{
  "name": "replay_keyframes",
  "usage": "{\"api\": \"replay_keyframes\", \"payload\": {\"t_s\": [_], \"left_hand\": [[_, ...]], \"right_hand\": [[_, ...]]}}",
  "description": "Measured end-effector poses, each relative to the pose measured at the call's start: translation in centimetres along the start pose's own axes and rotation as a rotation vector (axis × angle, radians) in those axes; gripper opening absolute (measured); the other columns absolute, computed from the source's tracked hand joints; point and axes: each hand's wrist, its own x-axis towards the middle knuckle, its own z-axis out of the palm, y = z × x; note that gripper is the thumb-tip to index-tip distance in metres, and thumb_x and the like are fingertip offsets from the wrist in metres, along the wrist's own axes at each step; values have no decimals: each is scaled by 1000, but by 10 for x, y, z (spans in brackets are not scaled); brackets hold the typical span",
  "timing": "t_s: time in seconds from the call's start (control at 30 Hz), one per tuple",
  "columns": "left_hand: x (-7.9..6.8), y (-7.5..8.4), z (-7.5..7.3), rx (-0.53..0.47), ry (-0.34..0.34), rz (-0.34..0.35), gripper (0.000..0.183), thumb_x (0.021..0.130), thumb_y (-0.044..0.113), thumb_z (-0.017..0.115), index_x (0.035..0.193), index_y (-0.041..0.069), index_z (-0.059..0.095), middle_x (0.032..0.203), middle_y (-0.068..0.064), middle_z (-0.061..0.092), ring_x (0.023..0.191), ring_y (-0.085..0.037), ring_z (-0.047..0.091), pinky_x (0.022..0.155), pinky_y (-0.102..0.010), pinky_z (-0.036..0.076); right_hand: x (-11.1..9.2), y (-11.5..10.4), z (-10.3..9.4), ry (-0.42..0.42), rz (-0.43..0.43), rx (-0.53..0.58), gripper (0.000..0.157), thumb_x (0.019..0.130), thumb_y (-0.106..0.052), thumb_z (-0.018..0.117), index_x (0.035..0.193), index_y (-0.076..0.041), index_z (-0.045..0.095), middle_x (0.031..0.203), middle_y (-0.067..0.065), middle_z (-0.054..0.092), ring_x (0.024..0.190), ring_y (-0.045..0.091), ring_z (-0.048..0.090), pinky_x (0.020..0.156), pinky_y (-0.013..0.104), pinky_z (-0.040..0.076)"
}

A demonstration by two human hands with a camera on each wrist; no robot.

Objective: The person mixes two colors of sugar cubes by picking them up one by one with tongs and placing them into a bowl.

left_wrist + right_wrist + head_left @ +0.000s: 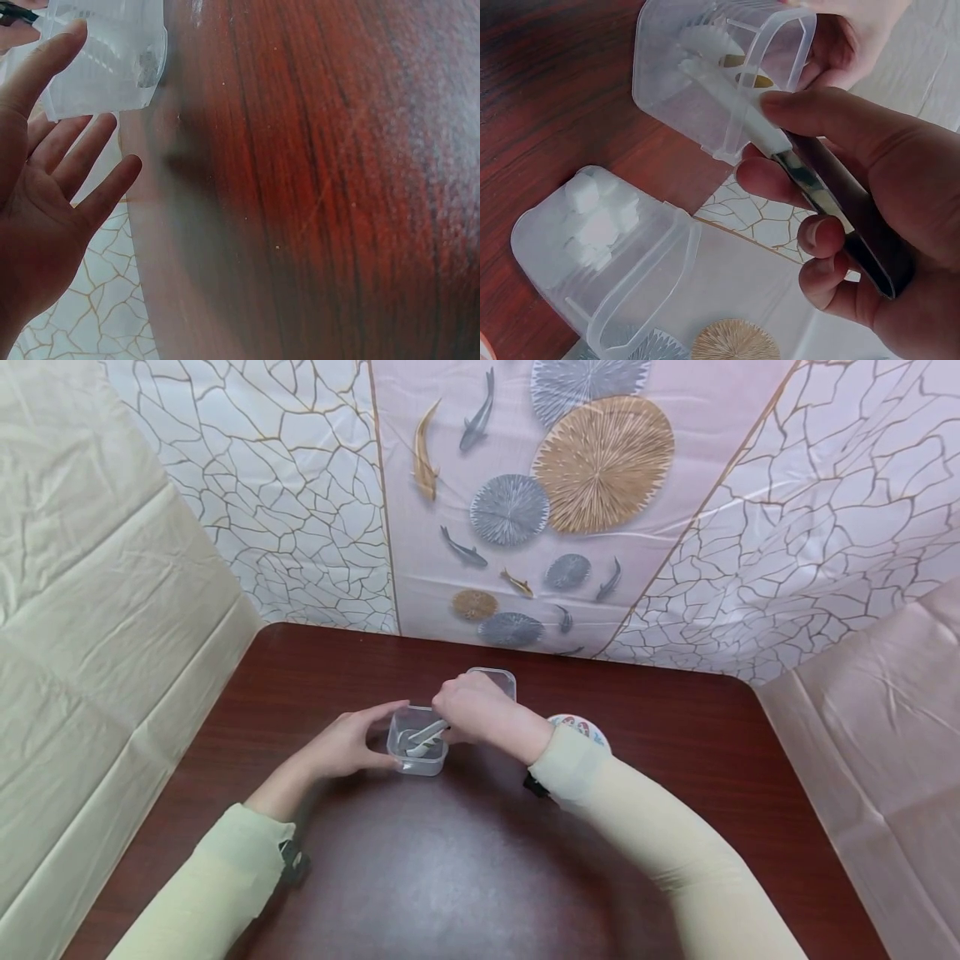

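Note:
A clear plastic container [418, 766] stands on the table, its open top facing up. My left hand [347, 745] holds it from the left, thumb on the near side and fingers on the far side. My right hand [480, 708] grips a pair of tongs [739, 105] by their dark, shiny handle [847, 217]. Their white ends reach down into this container. Behind my right hand is a second clear plastic container [498, 678], partly hidden in the head view. In the right wrist view, white lumps [600, 217] lie at its bottom.
A white round dish [581, 724] with a red and blue pattern sits right of the containers, partly covered by my right forearm. The dark red wooden table [450, 860] ends at a patterned cloth backdrop [300, 527]. Pale cloth walls [97, 635] rise at both sides.

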Motion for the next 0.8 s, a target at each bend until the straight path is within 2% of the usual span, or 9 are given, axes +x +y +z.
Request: {"api": "replay_keyframes", "payload": {"t_s": [0.33,0.57,0.7,0.8], "left_hand": [[1,-2,1,16,4,4,94,79,21,97,159,5,50,143,-12,69,135,-30,64,116,-55,45],[0,-1,2,3,0,5,94,79,19,97,159,5,49,143,-13,69,134,-30,64,117,-56,45],[0,-1,1,-7,2,6,94,79,18,97,159,4,49,143,-13,69,134,-30,65,117,-56,44],[0,-2,1,0,3,10,94,78,17,97,159,4,49,142,-13,69,134,-31,64,118,-56,43]], "right_hand": [[-9,6,-1,116,-51,-1,19,86,-36,85,80,-20,76,81,-3,75,78,22,73,69,40,57],[-28,17,1,231,-60,55,12,84,-25,83,77,-21,74,77,-7,69,78,21,69,63,39,55],[-39,26,1,290,-68,96,15,85,-26,84,76,-22,73,75,-7,66,74,17,67,60,37,53],[-47,32,1,300,-65,127,19,86,-28,85,75,-23,71,75,-8,65,68,15,65,58,38,52]]}}
